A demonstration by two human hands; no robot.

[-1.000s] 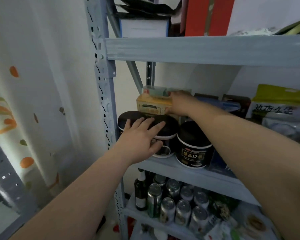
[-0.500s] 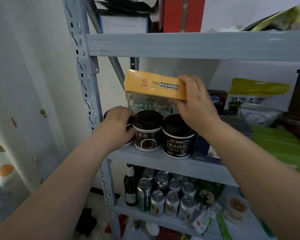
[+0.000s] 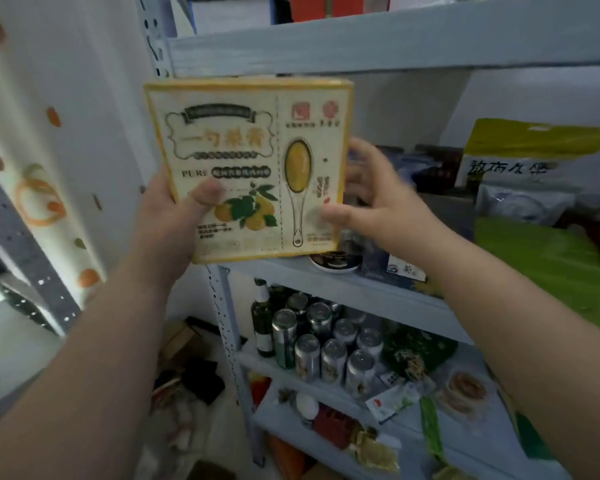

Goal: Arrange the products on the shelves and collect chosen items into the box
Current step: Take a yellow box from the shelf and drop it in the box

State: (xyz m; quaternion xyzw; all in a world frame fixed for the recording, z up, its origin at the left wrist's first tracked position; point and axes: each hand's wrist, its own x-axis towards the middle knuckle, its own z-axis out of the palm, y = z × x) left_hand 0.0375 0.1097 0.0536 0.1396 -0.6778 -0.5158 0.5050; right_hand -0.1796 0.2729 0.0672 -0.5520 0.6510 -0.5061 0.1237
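- Packet (image 3: 253, 133) with a yellow border is hanging upright in front of the shelf rack (image 3: 361, 43), between the top and middle boards, with its flat face turned to my camera.
- I am reading "PURE" on that face. A large Chinese title is sitting above it in a curly frame. Beside and below it are drawn a spoon of yellow paste and yellow fruit with green leaves.
- The left hand (image 3: 168, 223) is gripping the packet's lower left corner, with the thumb lying across the front and the fingers hidden behind.
- The right hand (image 3: 371, 199) is showing blurred at the packet's right edge. Its thumb tip is touching the front and its fingers are spreading beside the edge; I am unable to tell whether it is gripping.
- A dark jar (image 3: 333, 263) is peeking out under the packet on the middle board, with a blue box (image 3: 399, 268) just beside it.
- A bag (image 3: 534, 147) with a yellow-green top and large dark Chinese writing is standing further right.
- Drink cans (image 3: 333, 355) are standing packed together on the board below, and a dark bottle (image 3: 262, 323) with a white label is standing at their left.
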